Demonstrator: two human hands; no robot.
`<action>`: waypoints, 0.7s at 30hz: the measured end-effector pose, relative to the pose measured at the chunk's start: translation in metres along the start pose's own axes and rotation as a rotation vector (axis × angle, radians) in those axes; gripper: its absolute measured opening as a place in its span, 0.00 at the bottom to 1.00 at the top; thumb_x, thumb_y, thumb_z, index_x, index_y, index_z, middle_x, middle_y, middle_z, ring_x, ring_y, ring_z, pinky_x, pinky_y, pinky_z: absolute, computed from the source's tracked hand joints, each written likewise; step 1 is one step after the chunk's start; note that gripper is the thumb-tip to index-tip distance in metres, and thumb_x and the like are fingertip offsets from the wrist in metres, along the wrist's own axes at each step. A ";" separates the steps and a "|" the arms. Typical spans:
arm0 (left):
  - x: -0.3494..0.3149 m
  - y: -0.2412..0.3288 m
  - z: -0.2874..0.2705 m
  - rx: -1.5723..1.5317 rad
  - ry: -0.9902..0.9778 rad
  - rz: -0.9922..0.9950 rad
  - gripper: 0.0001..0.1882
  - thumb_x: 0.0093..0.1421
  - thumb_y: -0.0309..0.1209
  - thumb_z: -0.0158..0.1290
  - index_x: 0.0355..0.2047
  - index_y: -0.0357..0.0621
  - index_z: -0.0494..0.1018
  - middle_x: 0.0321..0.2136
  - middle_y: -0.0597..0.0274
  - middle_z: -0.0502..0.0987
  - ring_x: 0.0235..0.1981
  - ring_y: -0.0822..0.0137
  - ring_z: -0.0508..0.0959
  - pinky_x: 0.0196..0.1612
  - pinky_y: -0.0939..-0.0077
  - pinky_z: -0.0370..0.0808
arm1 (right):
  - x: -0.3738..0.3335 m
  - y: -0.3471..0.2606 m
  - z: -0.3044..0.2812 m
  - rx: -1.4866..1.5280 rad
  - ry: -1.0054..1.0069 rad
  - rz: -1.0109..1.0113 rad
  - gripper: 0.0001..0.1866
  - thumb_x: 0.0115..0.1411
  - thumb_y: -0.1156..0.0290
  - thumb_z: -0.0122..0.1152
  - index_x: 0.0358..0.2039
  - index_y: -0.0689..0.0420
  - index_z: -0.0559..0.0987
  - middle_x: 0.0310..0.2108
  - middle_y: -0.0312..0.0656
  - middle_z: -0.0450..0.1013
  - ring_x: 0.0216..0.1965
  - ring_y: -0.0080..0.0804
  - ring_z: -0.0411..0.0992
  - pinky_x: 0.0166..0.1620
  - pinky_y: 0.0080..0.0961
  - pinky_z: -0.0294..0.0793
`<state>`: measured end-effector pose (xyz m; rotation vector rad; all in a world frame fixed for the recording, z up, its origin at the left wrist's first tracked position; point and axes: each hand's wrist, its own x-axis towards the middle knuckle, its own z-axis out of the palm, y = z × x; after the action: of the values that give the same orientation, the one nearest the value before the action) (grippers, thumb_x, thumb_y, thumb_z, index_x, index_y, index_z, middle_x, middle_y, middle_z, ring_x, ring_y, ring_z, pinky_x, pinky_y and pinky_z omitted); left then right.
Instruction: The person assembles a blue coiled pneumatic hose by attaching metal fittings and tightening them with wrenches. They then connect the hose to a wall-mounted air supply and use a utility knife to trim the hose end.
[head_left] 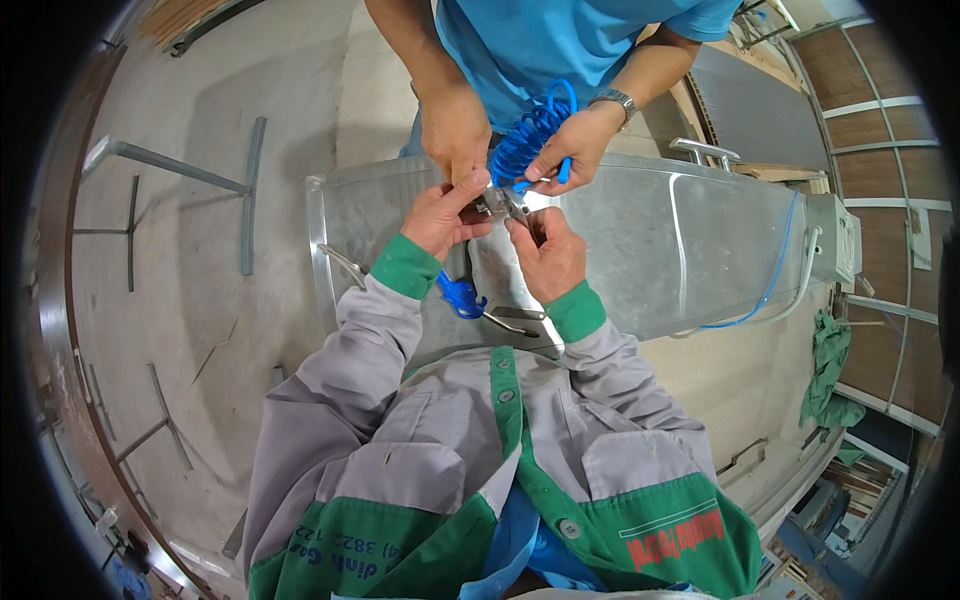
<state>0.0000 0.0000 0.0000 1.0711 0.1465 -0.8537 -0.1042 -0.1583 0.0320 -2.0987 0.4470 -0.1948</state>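
Just beyond the middle of the metal bench, my left hand (447, 218) pinches a small metal fitting (490, 203) between thumb and fingers. Beside it, my right hand (550, 256) is closed around a silver plier-like tool (516, 205), whose tip meets the fitting; the palm hides most of its handle. A blue coiled air hose (528, 140) rises right behind the fitting. Facing me, a co-worker's hand (455, 128) reaches down to the fitting, and the co-worker's other hand (580, 148) grips the hose coil.
Under my hands, the metal bench (620, 245) carries a shiny bent metal piece (502, 275), a blue-wrapped item (461, 297) and a metal hand tool (343, 264) at its left end. A thin blue hose (765, 292) hangs at the right. Metal frames (180, 165) stand at left.
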 end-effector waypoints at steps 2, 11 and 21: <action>-0.004 -0.001 0.000 0.017 -0.005 0.004 0.29 0.64 0.54 0.59 0.52 0.41 0.73 0.42 0.63 0.80 0.39 0.70 0.81 0.42 0.73 0.82 | -0.004 -0.001 0.001 0.029 0.020 -0.072 0.09 0.60 0.71 0.65 0.36 0.62 0.77 0.29 0.53 0.79 0.29 0.45 0.80 0.33 0.36 0.77; 0.002 0.000 0.007 0.038 0.062 0.043 0.30 0.66 0.56 0.55 0.50 0.40 0.73 0.41 0.62 0.79 0.37 0.70 0.80 0.42 0.70 0.82 | 0.010 0.019 0.006 0.072 0.037 -0.146 0.12 0.60 0.74 0.63 0.44 0.63 0.79 0.28 0.43 0.79 0.28 0.29 0.78 0.36 0.27 0.77; 0.008 0.025 0.010 0.249 0.127 0.075 0.34 0.67 0.60 0.50 0.49 0.37 0.73 0.41 0.59 0.79 0.37 0.70 0.81 0.38 0.74 0.82 | 0.012 0.023 0.012 0.203 -0.021 -0.057 0.12 0.60 0.75 0.62 0.44 0.63 0.78 0.31 0.46 0.79 0.31 0.32 0.79 0.37 0.28 0.78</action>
<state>0.0196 -0.0072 0.0185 1.3569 0.1074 -0.7489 -0.0949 -0.1650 0.0057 -1.9139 0.3405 -0.2411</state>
